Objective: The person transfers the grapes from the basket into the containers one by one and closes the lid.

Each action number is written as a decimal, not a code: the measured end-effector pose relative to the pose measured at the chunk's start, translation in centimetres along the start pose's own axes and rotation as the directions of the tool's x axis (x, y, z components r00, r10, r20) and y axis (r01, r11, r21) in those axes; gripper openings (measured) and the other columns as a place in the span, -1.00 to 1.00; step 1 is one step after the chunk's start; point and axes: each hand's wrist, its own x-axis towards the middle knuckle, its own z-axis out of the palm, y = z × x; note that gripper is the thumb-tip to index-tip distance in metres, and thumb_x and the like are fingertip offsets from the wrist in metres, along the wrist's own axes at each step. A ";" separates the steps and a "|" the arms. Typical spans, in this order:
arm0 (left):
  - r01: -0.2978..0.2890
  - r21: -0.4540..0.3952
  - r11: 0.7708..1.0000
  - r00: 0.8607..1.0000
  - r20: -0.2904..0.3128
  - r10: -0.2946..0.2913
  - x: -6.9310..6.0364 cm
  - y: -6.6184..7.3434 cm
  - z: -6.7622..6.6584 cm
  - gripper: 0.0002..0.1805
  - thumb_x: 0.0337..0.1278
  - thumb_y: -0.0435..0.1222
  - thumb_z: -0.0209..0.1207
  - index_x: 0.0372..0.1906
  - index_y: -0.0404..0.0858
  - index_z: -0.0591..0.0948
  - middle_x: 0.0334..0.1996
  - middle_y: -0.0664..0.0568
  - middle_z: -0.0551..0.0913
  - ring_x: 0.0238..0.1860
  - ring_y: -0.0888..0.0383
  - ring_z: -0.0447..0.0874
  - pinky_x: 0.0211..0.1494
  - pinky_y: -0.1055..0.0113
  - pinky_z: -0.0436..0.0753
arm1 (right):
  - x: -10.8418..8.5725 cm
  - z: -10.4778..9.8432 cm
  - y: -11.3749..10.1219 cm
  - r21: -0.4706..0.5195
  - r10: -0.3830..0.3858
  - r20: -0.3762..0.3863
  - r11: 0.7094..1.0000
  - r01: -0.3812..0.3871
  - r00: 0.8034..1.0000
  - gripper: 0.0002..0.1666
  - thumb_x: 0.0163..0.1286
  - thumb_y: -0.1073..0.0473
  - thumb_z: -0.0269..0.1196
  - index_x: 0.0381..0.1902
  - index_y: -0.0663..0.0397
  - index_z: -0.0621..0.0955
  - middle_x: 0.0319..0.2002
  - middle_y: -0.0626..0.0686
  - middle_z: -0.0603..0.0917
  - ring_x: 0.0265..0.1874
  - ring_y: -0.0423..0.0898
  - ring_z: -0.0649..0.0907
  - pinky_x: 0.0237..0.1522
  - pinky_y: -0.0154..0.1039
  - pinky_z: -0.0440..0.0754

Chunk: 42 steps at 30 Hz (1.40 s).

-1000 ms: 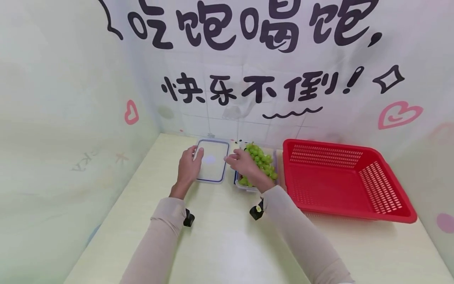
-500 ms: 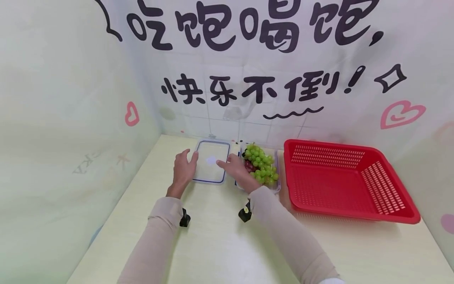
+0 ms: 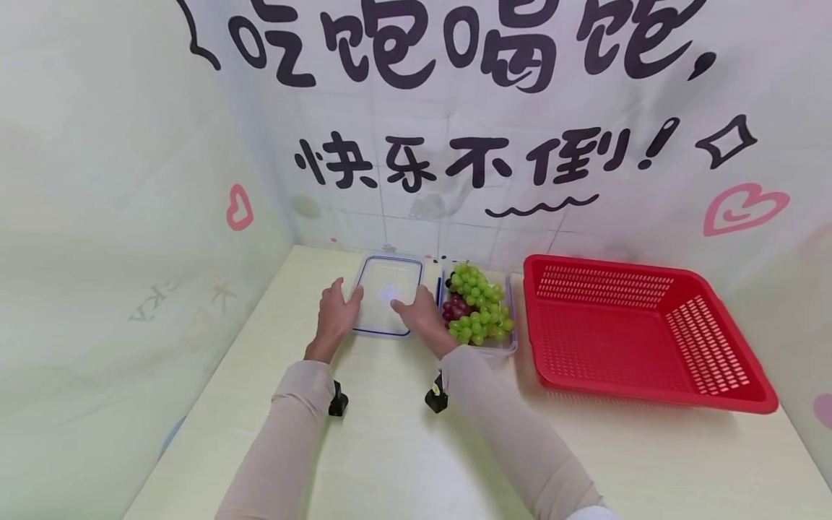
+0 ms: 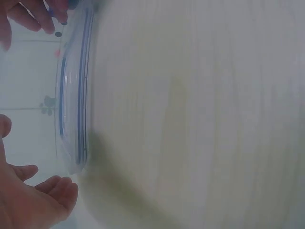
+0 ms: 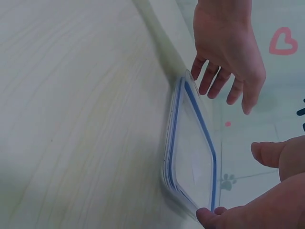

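A clear rectangular plastic lid with a blue seal (image 3: 382, 310) lies flat on the table; layered edges show in the right wrist view. My left hand (image 3: 334, 315) is at its left side, thumb and fingers spread, with a small gap from the lid in the left wrist view. At the lid's right side is my right hand (image 3: 421, 318), its fingertips (image 5: 206, 215) touching the near corner while the thumb stays raised. Right of that hand, a clear container (image 3: 500, 351) holds green grapes (image 3: 481, 323) and dark red grapes (image 3: 457, 307).
A large red plastic basket (image 3: 604, 347) with perforated sides stands to the right of the container. Behind everything rises a printed wall covering (image 3: 435, 224), and another wall runs along the left side. The pale wooden table (image 3: 390, 448) extends toward me.
My right hand has moved left from over the grape container to the lid's right edge, uncovering the red grapes. My left hand has shifted slightly left and spread away from the lid.
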 end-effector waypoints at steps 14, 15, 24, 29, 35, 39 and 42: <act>0.013 0.008 1.000 0.996 0.086 -0.014 0.5 -0.1 -0.3 -0.26 0.47 -0.01 -0.14 0.54 -0.35 0.07 0.45 -0.38 0.19 0.46 -0.28 0.14 0.48 -0.16 0.19 | 0.9 1.2 -0.2 0.002 0.073 -0.072 0.997 -0.073 0.995 -0.15 0.45 0.00 0.21 0.49 0.27 0.14 0.41 0.27 0.33 0.41 0.14 0.36 0.40 0.02 0.37; 0.013 0.005 1.000 0.996 0.091 -0.013 0.5 -0.1 -0.3 -0.27 0.47 -0.02 -0.14 0.54 -0.36 0.07 0.45 -0.38 0.18 0.47 -0.28 0.14 0.49 -0.16 0.19 | 1.0 1.2 -0.2 0.000 0.081 -0.073 0.997 -0.081 0.994 -0.16 0.45 0.00 0.22 0.49 0.26 0.15 0.40 0.27 0.35 0.39 0.13 0.38 0.40 0.02 0.38; 0.024 -0.009 1.000 0.993 0.112 -0.023 0.2 0.1 0.0 -0.28 0.48 -0.04 -0.16 0.54 -0.36 0.07 0.42 -0.39 0.27 0.44 -0.28 0.22 0.47 -0.14 0.24 | 1.3 1.3 0.2 0.058 0.124 -0.035 0.991 -0.121 0.992 -0.19 0.45 0.04 0.21 0.47 0.26 0.16 0.37 0.26 0.39 0.35 0.13 0.42 0.37 0.00 0.42; 0.040 0.007 0.999 0.994 0.103 -0.041 0.2 -0.1 0.0 -0.31 0.49 -0.07 -0.18 0.53 -0.37 0.08 0.40 -0.39 0.31 0.43 -0.27 0.25 0.47 -0.12 0.26 | 1.3 1.3 0.3 0.069 0.156 -0.011 0.985 -0.155 0.988 -0.22 0.45 0.05 0.21 0.44 0.28 0.19 0.31 0.27 0.43 0.31 0.14 0.45 0.34 0.01 0.45; 0.069 0.002 0.998 0.992 0.102 -0.069 0.2 -0.3 -0.4 -0.33 0.50 -0.11 -0.19 0.52 -0.40 0.10 0.39 -0.39 0.33 0.42 -0.26 0.26 0.48 -0.10 0.26 | 1.3 1.4 0.5 0.089 0.188 0.008 0.978 -0.188 0.982 -0.27 0.46 0.09 0.18 0.43 0.30 0.21 0.30 0.29 0.41 0.27 0.14 0.47 0.31 0.00 0.48; 0.064 0.036 0.997 0.992 0.110 -0.068 0.4 -0.5 -0.6 -0.34 0.50 -0.14 -0.21 0.49 -0.47 0.13 0.41 -0.40 0.28 0.44 -0.28 0.21 0.48 -0.10 0.24 | 1.2 1.4 0.5 0.072 0.196 0.003 0.978 -0.195 0.981 -0.33 0.46 0.11 0.17 0.39 0.31 0.26 0.27 0.30 0.41 0.21 0.13 0.49 0.27 -0.02 0.51; 0.053 0.067 0.996 0.992 0.110 -0.060 0.4 -0.8 -0.7 -0.41 0.50 -0.16 -0.21 0.40 -0.51 0.28 0.32 -0.42 0.38 0.37 -0.28 0.32 0.42 -0.09 0.35 | 1.0 1.5 0.4 0.050 0.204 -0.003 0.978 -0.203 0.979 -0.34 0.45 0.14 0.17 0.38 0.32 0.28 0.23 0.30 0.43 0.14 0.11 0.51 0.22 -0.05 0.54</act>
